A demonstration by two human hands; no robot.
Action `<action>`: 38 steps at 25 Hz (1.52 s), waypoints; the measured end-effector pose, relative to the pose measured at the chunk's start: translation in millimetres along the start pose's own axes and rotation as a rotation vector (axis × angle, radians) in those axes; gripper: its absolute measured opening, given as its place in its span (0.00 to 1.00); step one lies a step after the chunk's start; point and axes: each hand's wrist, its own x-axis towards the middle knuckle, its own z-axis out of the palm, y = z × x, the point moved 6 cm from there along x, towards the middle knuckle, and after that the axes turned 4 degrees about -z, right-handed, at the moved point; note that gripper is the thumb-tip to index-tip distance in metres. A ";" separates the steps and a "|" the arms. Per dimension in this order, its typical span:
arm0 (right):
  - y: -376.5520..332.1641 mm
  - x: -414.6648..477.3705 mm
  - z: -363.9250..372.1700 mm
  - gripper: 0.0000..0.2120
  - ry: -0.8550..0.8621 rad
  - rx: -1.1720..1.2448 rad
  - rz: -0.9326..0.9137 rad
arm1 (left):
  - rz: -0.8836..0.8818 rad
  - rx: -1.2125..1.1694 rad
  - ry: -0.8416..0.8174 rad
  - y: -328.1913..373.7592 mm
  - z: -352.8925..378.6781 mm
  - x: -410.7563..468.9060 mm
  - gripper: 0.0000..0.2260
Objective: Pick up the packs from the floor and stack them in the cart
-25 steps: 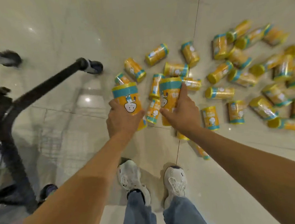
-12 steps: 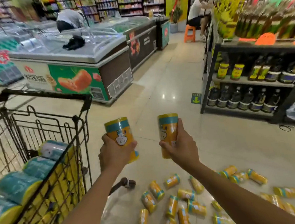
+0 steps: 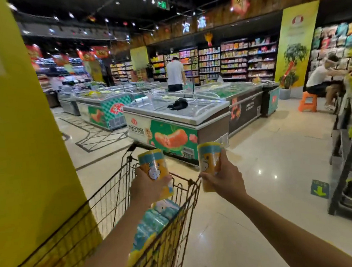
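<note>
Risen from the floor [image 3: 268, 168], left hand [image 3: 147, 187] grips one pack [image 3: 152, 166] above the cart [image 3: 188, 205], right hand [image 3: 225, 181] another pack [image 3: 209, 162] at its 3 o'clock; next, lower both inside

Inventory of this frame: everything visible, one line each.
left-hand pack: 1, orange and teal, over cart
right-hand pack: 1, orange and teal, right of cart
stacked packs: several, teal and yellow, in cart
cart: 1, dark wire, bottom centre
pillar: 1, yellow, left
freezers: several, grey, mid-floor
stool: 1, orange, right
standing person: 1, white top, behind freezers
seated person: 1, white top, on stool
shelves: many, multicoloured goods, back wall
left hand: grips its pack
right hand: grips its pack
</note>
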 end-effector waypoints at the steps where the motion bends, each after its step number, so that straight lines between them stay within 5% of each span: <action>1: -17.0 6.8 21.9 0.38 -0.033 0.015 -0.028 | -0.018 0.002 0.035 -13.4 -19.8 12.6 0.35; 12: -92.6 64.3 236.8 0.41 -0.401 0.130 -0.229 | -0.284 -0.058 0.182 -165.3 -102.9 116.3 0.36; 20: -31.6 122.9 432.1 0.34 -0.765 0.102 -0.223 | -0.608 -0.168 0.103 -297.3 -23.7 220.5 0.33; 28: 52.7 95.1 572.9 0.43 -1.195 -0.048 -0.056 | -0.989 -0.281 -0.064 -436.3 71.2 246.5 0.39; 32: 80.6 67.4 629.3 0.38 -1.294 -0.080 0.048 | -1.081 -0.316 -0.147 -482.0 99.3 255.6 0.33; 38: 128.4 19.8 693.9 0.46 -1.383 -0.260 0.129 | -1.264 -0.312 -0.178 -559.0 149.1 244.9 0.31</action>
